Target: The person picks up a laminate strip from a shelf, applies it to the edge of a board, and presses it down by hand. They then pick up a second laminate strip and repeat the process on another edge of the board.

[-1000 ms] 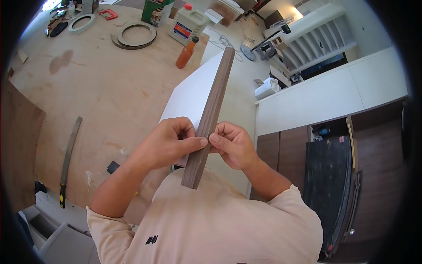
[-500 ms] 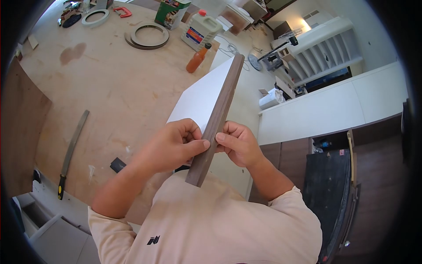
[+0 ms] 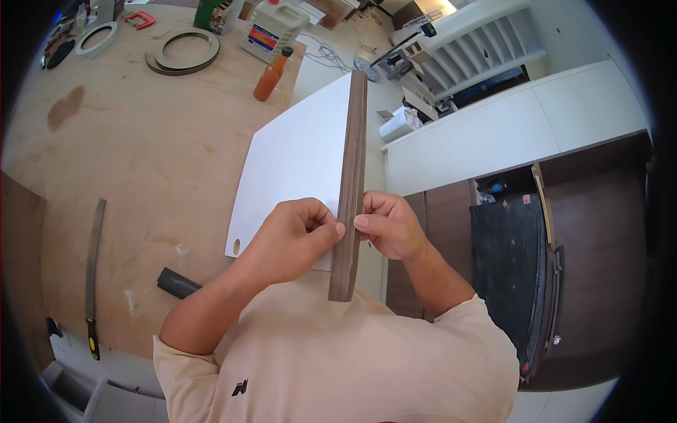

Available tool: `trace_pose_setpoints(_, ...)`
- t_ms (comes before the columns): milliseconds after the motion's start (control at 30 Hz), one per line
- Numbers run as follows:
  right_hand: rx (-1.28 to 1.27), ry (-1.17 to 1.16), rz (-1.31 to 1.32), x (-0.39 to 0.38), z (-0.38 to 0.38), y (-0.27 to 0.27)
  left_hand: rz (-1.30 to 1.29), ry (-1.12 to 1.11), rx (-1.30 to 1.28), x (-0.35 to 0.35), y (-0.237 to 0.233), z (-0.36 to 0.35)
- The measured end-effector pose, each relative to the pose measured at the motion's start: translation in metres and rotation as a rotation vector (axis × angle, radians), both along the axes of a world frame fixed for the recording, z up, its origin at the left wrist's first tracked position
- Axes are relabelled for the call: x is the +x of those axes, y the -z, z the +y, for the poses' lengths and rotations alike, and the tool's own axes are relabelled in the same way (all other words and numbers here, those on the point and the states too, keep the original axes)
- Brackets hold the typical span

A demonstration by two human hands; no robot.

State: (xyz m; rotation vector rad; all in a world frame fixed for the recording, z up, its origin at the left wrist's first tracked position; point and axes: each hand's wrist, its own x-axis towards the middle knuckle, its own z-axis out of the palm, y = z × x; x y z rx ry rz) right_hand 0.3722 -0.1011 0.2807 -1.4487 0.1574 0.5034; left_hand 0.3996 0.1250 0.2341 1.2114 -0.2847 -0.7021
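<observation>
A white panel (image 3: 293, 166) stands on edge in front of me, with a round hole near its lower left corner. Along its near edge runs a brown wood-grain edge banding strip (image 3: 350, 169), whose lower end sticks out past the panel beside my shirt. My left hand (image 3: 300, 236) is closed at the strip's left side, thumb pressed to it and fingers curled against the white face. From the other side, my right hand (image 3: 391, 225) pinches the strip's right border, its thumb level with the left one. The right fingertips are partly hidden behind the strip.
On the wooden worktable (image 3: 148, 148) lie a file (image 3: 92, 275), a black piece (image 3: 178, 283) and edging rolls (image 3: 187, 51). An orange bottle (image 3: 273, 74) and a white jug (image 3: 273, 32) stand near its far edge. Dark cabinets (image 3: 592, 268) are at right.
The panel and strip have turned more upright in view, showing more white face and the hole. Both hands stay closed at the strip. The view has shifted, so the table things sit further left.
</observation>
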Motion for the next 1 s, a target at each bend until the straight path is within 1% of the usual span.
trace_pose_setpoints(233,0.020,0.042,0.004,-0.005,-0.004,0.001,0.120,0.081,-0.023,0.006,-0.002,0.001)
trace_pose_setpoints(533,0.071,0.048,0.056,0.000,-0.001,-0.004,0.155,0.141,-0.074,0.014,0.003,0.003)
trace_pose_setpoints(733,0.039,0.009,0.092,0.007,0.003,-0.010,0.165,0.116,-0.071,0.012,0.002,0.005)
trace_pose_setpoints(833,0.028,-0.015,0.095,0.012,0.010,-0.011,0.127,0.076,-0.019,0.012,-0.002,0.010)
trace_pose_setpoints(933,0.003,-0.053,0.094,0.021,0.022,-0.013,0.033,-0.009,0.019,0.011,-0.005,0.019)
trace_pose_setpoints(1000,-0.013,-0.087,0.089,0.027,0.029,-0.014,0.031,-0.017,0.094,0.012,-0.016,0.030)
